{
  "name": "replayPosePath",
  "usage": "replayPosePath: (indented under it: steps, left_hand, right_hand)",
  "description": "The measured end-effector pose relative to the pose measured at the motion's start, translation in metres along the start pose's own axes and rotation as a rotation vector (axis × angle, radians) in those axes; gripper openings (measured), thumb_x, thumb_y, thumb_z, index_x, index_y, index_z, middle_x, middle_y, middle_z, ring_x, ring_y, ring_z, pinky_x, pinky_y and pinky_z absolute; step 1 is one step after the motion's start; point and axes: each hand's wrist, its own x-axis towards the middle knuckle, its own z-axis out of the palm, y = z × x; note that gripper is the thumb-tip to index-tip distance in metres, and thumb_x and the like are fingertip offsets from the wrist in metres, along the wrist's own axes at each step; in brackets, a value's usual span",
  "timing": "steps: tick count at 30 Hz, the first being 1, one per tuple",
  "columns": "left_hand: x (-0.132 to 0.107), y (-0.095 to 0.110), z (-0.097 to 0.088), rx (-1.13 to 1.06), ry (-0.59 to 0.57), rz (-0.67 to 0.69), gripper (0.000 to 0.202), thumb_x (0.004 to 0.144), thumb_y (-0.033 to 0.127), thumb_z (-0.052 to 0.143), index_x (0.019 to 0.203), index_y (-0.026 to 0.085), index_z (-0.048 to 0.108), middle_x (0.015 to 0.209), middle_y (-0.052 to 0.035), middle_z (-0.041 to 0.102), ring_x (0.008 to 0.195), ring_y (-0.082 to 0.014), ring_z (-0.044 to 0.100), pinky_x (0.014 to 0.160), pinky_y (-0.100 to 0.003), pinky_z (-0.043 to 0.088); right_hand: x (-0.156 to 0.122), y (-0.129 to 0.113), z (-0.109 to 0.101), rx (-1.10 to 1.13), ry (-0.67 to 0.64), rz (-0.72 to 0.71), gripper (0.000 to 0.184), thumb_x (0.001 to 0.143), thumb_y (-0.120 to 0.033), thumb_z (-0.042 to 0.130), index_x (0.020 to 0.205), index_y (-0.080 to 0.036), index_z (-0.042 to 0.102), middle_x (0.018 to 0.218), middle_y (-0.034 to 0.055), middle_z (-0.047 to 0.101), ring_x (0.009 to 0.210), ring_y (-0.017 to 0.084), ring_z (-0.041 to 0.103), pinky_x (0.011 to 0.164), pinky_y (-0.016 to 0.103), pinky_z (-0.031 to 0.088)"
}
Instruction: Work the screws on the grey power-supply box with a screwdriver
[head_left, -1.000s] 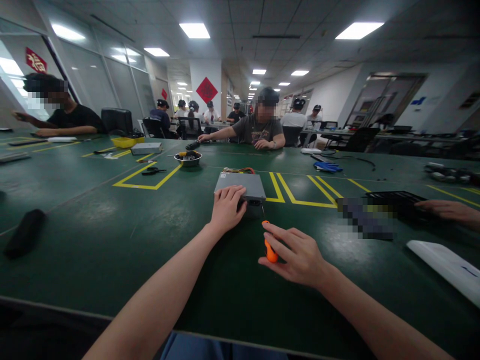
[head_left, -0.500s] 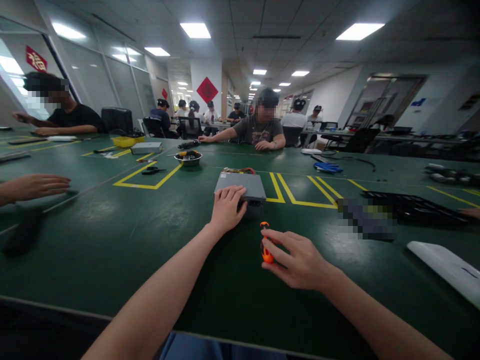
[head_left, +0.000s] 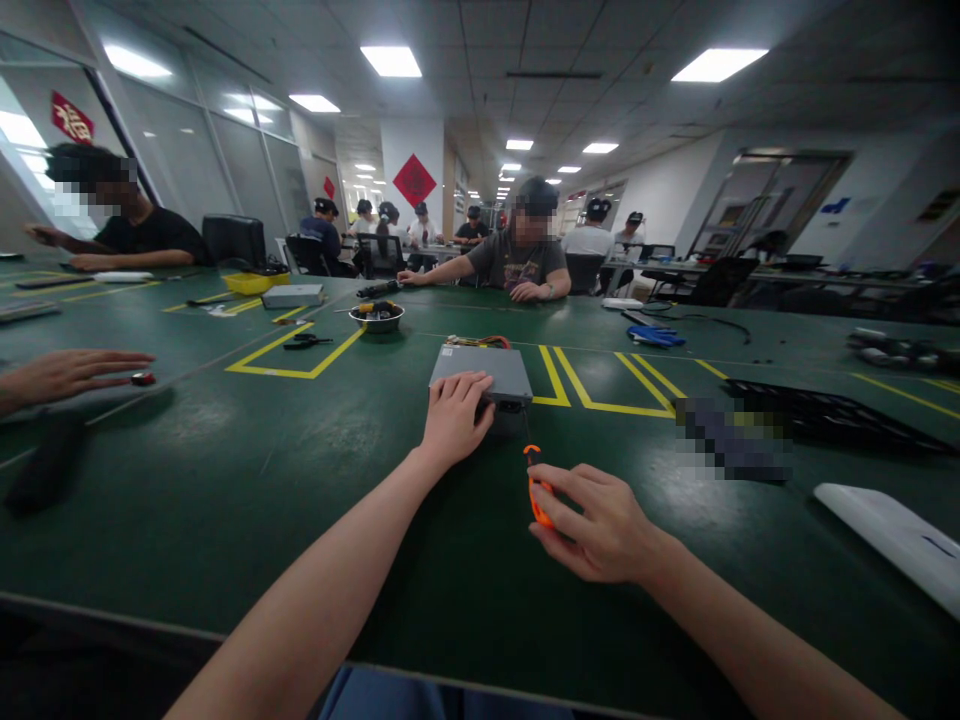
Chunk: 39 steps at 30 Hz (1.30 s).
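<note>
A flat grey metal box (head_left: 491,368) with coloured wires at its far edge lies on the green table (head_left: 225,470) in front of me. My left hand (head_left: 452,417) rests on the box's near left corner, fingers curled over it. My right hand (head_left: 596,522) is closed around the orange handle of a screwdriver (head_left: 535,487), just in front of and to the right of the box. The tool's shaft points toward the near side of the box; its tip is too small to make out.
A co-worker's hand (head_left: 71,372) lies flat at the left by a small red thing (head_left: 142,379). A steel bowl (head_left: 376,316) and black scissors (head_left: 306,342) sit beyond yellow floor-tape lines. A black tray (head_left: 825,412) and white panel (head_left: 892,537) lie right. People sit across the table.
A co-worker's hand came in at the left and settled on the table; another hand at the right edge withdrew. My right hand shifted its grip on the screwdriver slightly.
</note>
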Motion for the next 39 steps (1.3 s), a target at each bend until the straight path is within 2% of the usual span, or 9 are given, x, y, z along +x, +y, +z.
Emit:
replayPosePath:
  steps: [3,7,12,19,22,26,33,36,39]
  left_hand:
    - [0.0002,0.0002,-0.0001,-0.001,-0.001,-0.005,0.032,0.084,0.029,0.047,0.116,0.024,0.05,0.124,-0.003,0.054,0.116,-0.0212,0.043,0.097,-0.039,0.028]
    - [0.0002,-0.0002,0.0002,-0.005,0.009,-0.001,0.031,0.084,0.028,0.046,0.115,0.024,0.05,0.123,-0.0029,0.054,0.116,-0.0211,0.043,0.096,-0.039,0.028]
    - [0.0,-0.0005,0.0006,-0.008,0.016,0.006,0.032,0.084,0.029,0.047,0.115,0.024,0.05,0.123,-0.0025,0.054,0.116,-0.0207,0.043,0.096,-0.038,0.028]
    - [0.0001,-0.0005,0.0,0.003,0.012,0.005,0.032,0.084,0.03,0.047,0.116,0.024,0.05,0.123,-0.0023,0.054,0.116,-0.0208,0.043,0.096,-0.038,0.029]
    - [0.0003,-0.0005,0.0,0.004,0.012,0.007,0.032,0.084,0.03,0.047,0.116,0.024,0.05,0.123,-0.0022,0.054,0.116,-0.0206,0.043,0.096,-0.038,0.029]
    - [0.0004,-0.0004,0.0004,0.013,0.011,0.007,0.032,0.084,0.029,0.047,0.116,0.024,0.05,0.123,-0.0031,0.054,0.116,-0.021,0.043,0.096,-0.038,0.029]
    - [0.0,-0.0003,0.0012,0.008,0.009,0.002,0.033,0.084,0.029,0.047,0.116,0.023,0.05,0.124,-0.0031,0.054,0.116,-0.0211,0.043,0.097,-0.038,0.028]
    - [0.0002,-0.0003,0.0012,0.007,0.01,0.001,0.033,0.084,0.029,0.047,0.116,0.024,0.05,0.123,-0.0027,0.054,0.116,-0.0208,0.043,0.097,-0.038,0.028]
    - [0.0002,-0.0003,0.001,0.005,0.011,0.003,0.032,0.084,0.029,0.047,0.116,0.024,0.05,0.124,-0.0027,0.054,0.116,-0.0207,0.043,0.096,-0.039,0.028]
  right_hand:
    - [0.0004,-0.0009,0.0013,-0.007,0.06,0.002,0.012,0.082,-0.028,0.054,0.081,-0.016,0.053,0.099,0.0134,0.063,0.065,0.013,0.058,0.055,0.026,0.045]
    - [0.0019,-0.0027,0.0011,0.003,-0.014,-0.03,0.018,0.084,-0.029,0.054,0.098,-0.018,0.054,0.1,0.0126,0.062,0.062,0.012,0.057,0.055,0.025,0.045]
    - [0.0001,-0.0033,0.0016,0.06,-0.061,-0.02,0.027,0.086,-0.028,0.045,0.108,-0.013,0.052,0.106,0.0173,0.058,0.082,0.018,0.061,0.063,0.028,0.05]
    - [-0.0007,-0.0019,0.005,0.052,0.034,0.011,0.013,0.082,-0.026,0.055,0.085,-0.015,0.05,0.103,0.0162,0.061,0.072,0.016,0.061,0.057,0.027,0.047]
    - [0.0023,-0.0015,0.0035,0.029,-0.043,-0.022,0.02,0.085,-0.028,0.051,0.101,-0.016,0.051,0.103,0.0143,0.061,0.073,0.015,0.06,0.06,0.028,0.048]
    - [0.0032,-0.0015,0.0022,0.027,-0.1,-0.037,0.032,0.087,-0.029,0.045,0.115,-0.014,0.048,0.106,0.0168,0.058,0.09,0.02,0.059,0.068,0.03,0.05]
    - [-0.0013,0.0003,0.0063,-0.015,0.074,0.009,0.013,0.081,-0.026,0.056,0.085,-0.014,0.051,0.098,0.0148,0.062,0.071,0.015,0.06,0.059,0.027,0.048]
    - [-0.0003,0.0002,0.0048,-0.026,-0.006,-0.004,0.016,0.084,-0.028,0.053,0.096,-0.017,0.053,0.1,0.0129,0.061,0.07,0.013,0.059,0.06,0.027,0.048]
    - [0.0016,-0.0006,0.0024,-0.003,-0.078,-0.013,0.026,0.084,-0.03,0.049,0.106,-0.016,0.054,0.102,0.0143,0.059,0.083,0.018,0.06,0.067,0.029,0.05]
